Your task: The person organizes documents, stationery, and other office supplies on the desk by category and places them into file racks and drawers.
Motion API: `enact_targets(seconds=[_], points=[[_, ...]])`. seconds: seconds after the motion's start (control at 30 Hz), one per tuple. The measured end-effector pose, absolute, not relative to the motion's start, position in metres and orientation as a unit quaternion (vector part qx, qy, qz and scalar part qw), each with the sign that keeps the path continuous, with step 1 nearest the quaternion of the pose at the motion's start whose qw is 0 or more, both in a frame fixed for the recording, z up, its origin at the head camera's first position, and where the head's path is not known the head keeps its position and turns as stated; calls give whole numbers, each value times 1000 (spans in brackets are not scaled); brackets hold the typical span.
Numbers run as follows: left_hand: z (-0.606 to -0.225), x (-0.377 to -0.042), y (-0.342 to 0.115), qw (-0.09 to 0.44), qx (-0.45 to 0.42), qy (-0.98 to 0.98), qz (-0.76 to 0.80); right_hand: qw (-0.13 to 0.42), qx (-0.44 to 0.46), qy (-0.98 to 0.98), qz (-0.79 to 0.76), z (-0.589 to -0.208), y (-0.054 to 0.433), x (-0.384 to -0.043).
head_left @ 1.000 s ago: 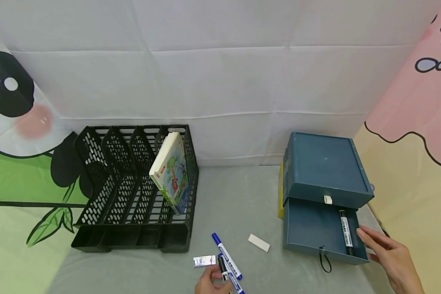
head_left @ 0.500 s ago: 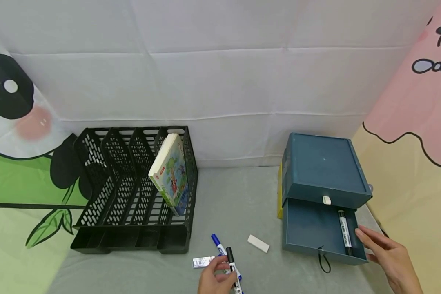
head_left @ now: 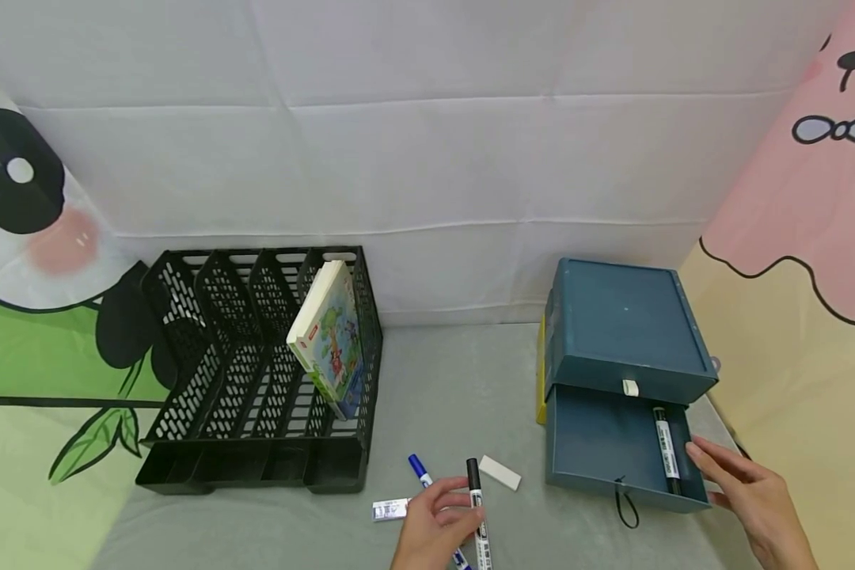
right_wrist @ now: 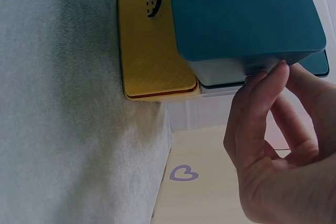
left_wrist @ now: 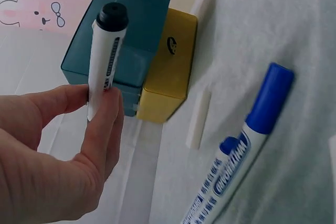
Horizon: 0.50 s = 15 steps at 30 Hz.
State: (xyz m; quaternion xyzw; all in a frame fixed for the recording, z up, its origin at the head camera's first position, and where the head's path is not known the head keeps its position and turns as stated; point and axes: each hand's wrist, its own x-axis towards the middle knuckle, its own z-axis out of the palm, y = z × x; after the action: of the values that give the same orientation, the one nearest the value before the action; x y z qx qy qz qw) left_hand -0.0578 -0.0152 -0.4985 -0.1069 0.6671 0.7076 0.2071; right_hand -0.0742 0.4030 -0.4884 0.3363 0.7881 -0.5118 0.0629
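Observation:
My left hand pinches a black-capped marker between thumb and fingers, cap end up, above the table. In the left wrist view this marker stands nearly upright in the fingertips. Below lie two blue-capped markers, partly hidden by the hand in the head view. My right hand holds the right wall of a pulled-out blue drawer at its front corner. Inside that drawer, along the right side, lies another black marker. The right wrist view shows the fingertips at the drawer's edge.
A black rack with a book leaning in its right slot stands at left. The blue drawer unit sits on a yellow one. A white block and a small labelled box lie on the table.
My left hand has lifted the black-capped marker off the blue-capped ones and carried it to the right. The right hand stays at the drawer.

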Motion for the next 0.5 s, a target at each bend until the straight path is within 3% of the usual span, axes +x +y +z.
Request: enact_targets(seconds=[0.5], points=[[-470,-75,16,202,-37,643,738,69,337,784,-516,-487,403,-74]])
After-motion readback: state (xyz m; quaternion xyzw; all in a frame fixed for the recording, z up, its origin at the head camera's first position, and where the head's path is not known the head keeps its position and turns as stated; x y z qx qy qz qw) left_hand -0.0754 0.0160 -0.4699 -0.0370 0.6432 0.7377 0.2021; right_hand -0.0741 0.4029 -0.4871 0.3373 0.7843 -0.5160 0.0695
